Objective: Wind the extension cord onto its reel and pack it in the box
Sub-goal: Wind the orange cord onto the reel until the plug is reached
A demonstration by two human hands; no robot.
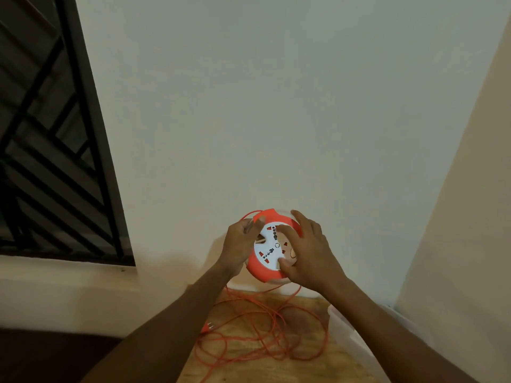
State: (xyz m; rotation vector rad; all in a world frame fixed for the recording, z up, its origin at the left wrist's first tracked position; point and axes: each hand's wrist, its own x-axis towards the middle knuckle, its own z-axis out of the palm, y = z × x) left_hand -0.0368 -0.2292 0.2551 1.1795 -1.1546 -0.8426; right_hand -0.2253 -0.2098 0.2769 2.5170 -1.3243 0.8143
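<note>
Plain off-white painted wall [276,106] fills most of the view, straight ahead. Second cream-coloured wall [470,217] on the right, meeting it at a corner. Dark window with black metal grille of diagonal and straight bars [49,161] at left, set in a black frame. Pale cream ledge [69,294] runs under the window, one small dark speck on it near the frame's lower corner. Light brown plywood tabletop with visible grain [304,363] at bottom centre. Dark brown area [41,355] at bottom left, too dim to identify.
</note>
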